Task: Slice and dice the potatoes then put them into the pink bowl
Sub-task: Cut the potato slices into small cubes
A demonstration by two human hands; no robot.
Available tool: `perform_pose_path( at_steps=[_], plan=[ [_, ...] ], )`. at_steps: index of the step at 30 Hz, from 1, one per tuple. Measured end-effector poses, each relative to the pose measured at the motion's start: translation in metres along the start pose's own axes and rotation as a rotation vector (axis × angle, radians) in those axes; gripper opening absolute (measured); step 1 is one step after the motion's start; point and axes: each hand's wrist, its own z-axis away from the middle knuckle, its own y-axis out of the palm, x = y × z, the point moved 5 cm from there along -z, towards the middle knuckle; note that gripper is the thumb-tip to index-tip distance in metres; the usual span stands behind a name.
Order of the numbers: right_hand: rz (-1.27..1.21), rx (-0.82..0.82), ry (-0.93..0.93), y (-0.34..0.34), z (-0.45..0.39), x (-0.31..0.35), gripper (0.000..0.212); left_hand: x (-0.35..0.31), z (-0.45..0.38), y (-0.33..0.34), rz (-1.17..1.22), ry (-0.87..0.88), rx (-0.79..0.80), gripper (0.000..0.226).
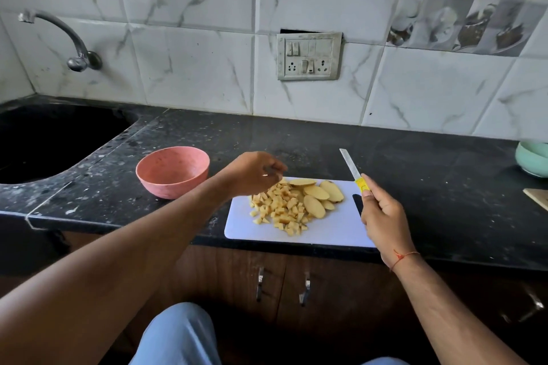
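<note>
The head camera is looking down at a black stone countertop (385, 157) running across the middle of the frame, with marble-look wall tiles above it.

At centre, a white cutting board (326, 234) is lying at the counter's front edge. A heap of diced potato cubes (281, 210) is sitting on its left half, and several uncut oval potato slices (317, 195) are overlapping just to the right of the heap, touching it. That split suggests the dicing is partly done.

The left hand (255, 172) is hovering over the upper left edge of the heap with its fingers curled downward; whether it is pinching any pieces cannot be told from here. It is sitting between the heap and the pink bowl (173, 171), which is standing just left of the board, likely placed there for short transfers. The bowl is looking empty inside.

At centre right, the right hand (382, 216) is gripping the yellow handle of a knife (353, 169), holding the blade tilted up and away from the board, probably to keep it clear of the other hand.

A dark sink (53, 142) with a tap (65, 41) is occupying the left, and a green bowl (532, 161) is sitting at the right edge.
</note>
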Motion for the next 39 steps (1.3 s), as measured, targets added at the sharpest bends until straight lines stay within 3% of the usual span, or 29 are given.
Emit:
perform_pose_path(
  at_steps=[4,8,15,20,25,32,39],
  plan=[
    [0.002,0.003,-0.017,0.0,0.0,0.001,0.041,-0.029,-0.036,0.028,-0.244,0.098,0.254,0.056],
    [-0.024,0.01,-0.016,0.0,-0.003,-0.004,0.039,-0.042,-0.06,0.049,-0.42,0.066,0.506,0.069],
    [-0.027,0.016,-0.024,0.001,-0.007,-0.01,0.039,-0.048,-0.075,0.048,-0.477,0.079,0.617,0.063],
    [-0.027,0.017,-0.023,0.002,-0.006,-0.009,0.039,-0.049,-0.077,0.044,-0.409,0.075,0.531,0.065],
    [-0.026,0.017,-0.024,0.001,-0.007,-0.012,0.038,-0.049,-0.077,0.014,-0.186,0.057,0.185,0.057],
    [0.001,0.009,-0.036,0.0,-0.001,-0.004,0.039,-0.021,-0.029,-0.025,-0.055,-0.133,-0.043,0.047],
    [0.195,0.013,-0.136,0.01,0.012,0.014,0.041,0.025,0.05,-0.032,0.081,-0.332,-0.164,0.057]
  ],
)
